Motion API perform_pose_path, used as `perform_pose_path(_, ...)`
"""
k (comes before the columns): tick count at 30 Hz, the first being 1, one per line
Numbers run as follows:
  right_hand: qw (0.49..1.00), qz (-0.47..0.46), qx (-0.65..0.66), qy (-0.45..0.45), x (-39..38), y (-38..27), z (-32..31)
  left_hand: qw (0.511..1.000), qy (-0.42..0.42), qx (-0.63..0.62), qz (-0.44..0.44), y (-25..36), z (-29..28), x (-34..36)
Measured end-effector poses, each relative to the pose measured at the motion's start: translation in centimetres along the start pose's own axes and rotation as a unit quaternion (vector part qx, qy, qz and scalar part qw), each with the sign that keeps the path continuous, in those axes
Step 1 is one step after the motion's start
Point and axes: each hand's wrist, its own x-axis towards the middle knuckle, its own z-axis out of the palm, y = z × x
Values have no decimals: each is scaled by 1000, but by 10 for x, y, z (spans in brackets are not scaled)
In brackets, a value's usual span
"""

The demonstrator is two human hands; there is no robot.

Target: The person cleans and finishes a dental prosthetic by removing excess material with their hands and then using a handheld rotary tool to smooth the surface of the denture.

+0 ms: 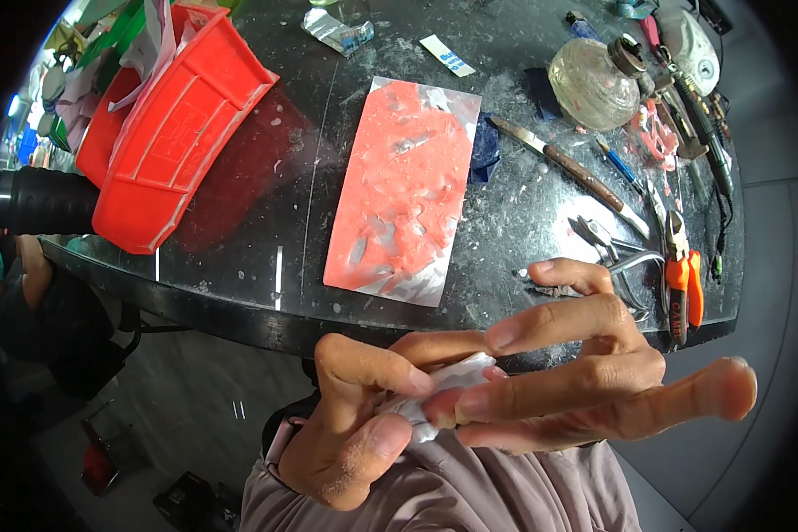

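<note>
White piece (pixel 461 377), between fingers (pixel 372 368), apparently pinched

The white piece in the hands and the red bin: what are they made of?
White piece: perhaps plaster, its surface matte and chalky; pale dust speckles the left hand. Red bin: likely moulded plastic, slightly glossy, with raised ribs.
</note>
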Motion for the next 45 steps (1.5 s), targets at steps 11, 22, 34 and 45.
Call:
perform_pose_path(11, 998, 42, -8, -52, 0, -4, -4, 999, -5, 39, -25, 6, -5, -3)
perform_pose_path(22, 997, 26, -45, 52, -3, -6, 15, 984, 142, 78, -78, 11, 15, 0)
perform_pose_path(34, 981, 126, 27, -142, 12, -16, -18, 992, 20, 115, -41, 5, 0, -3)
perform_pose_path(45, 984, 106, 51, -130, 7, -14, -15, 989, 13, 149, -20, 4, -5, -5)
